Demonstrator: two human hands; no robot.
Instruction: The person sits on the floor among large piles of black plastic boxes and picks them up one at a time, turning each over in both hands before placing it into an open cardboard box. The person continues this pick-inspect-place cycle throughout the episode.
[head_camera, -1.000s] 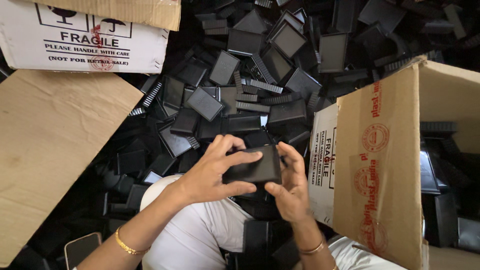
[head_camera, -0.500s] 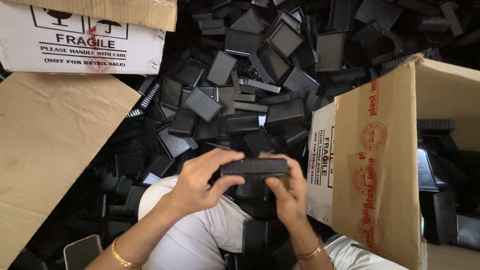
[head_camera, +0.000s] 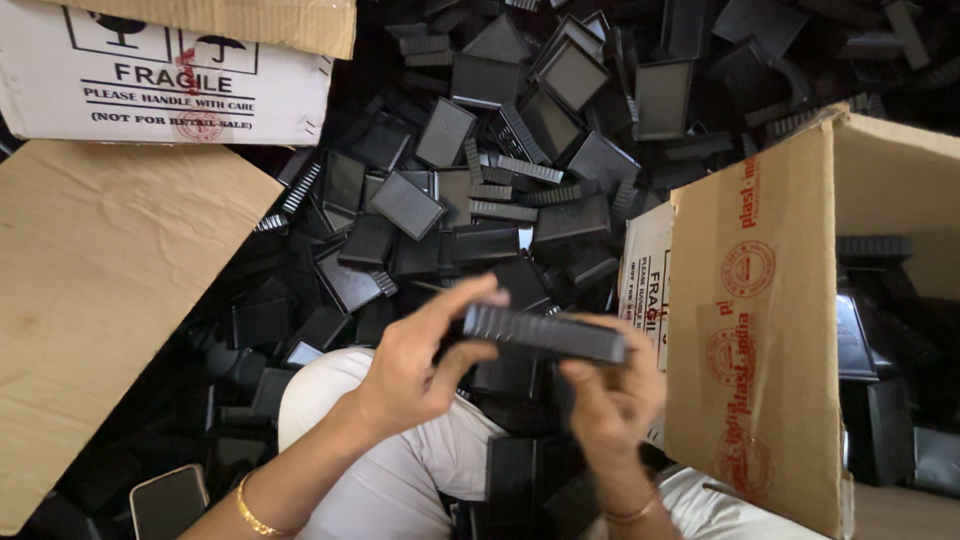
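The person sits with knees up amid a heap of black plastic parts (head_camera: 480, 190) spread over the floor, and holds one black ribbed plastic piece (head_camera: 545, 335) edge-on between both hands, just above the lap and in front of the pile. The left hand (head_camera: 420, 365) grasps its left end, thumb under and fingers over the top; the right hand (head_camera: 610, 395) grasps the right end from below, its fingers curled around the far side. As I judge it, the grip is only at the two ends, so a twist or a loosening of either hand could let the piece tip and drop into the heap, where it would be hard to tell from the rest. The open cardboard box (head_camera: 760, 330) stands close at the right, and an elbow swung that way could knock its flap or push it over. The piece itself is a flat, dark, rectangular slab, seen along its long edge, which is lined with fine parallel ridges; it looks rigid and matte, the same sort as the many trays and lids lying around. A white printed carton (head_camera: 160, 80) and a flat brown cardboard sheet (head_camera: 110, 290) lie to the left, well apart from the hands.
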